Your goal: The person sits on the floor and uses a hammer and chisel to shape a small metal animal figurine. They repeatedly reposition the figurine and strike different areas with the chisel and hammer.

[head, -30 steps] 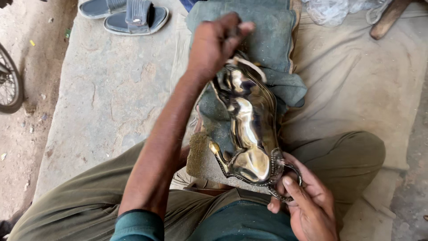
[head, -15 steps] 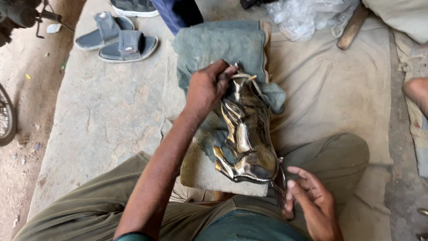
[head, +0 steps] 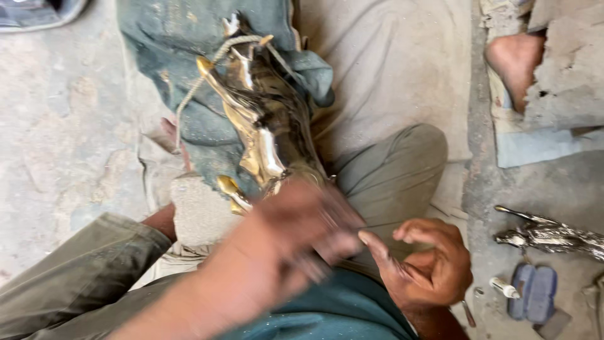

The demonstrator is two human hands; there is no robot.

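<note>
A shiny brass animal figurine (head: 264, 126) lies on a teal cloth (head: 170, 56) over my lap, with a thin cord (head: 189, 94) looped round its far end. My left hand (head: 302, 226) is a motion blur over the figurine's near end, and its grip is unclear. My right hand (head: 428, 264) hovers beside my right knee. Its fingers are loosely curled and apart, and it holds nothing. A rough grey block (head: 195, 214) sits under the cloth's near edge.
A beige sheet (head: 390, 63) covers the ground ahead. Another person's bare foot (head: 513, 60) rests at the top right. On the floor to my right lie a silvery figurine (head: 547, 236) and small blue pads (head: 531, 299). A sandal (head: 38, 12) shows at top left.
My left hand has come from the figurine's far end back to its near end. The right hand has let go of the base and shifted right. The view has moved closer and rightward.
</note>
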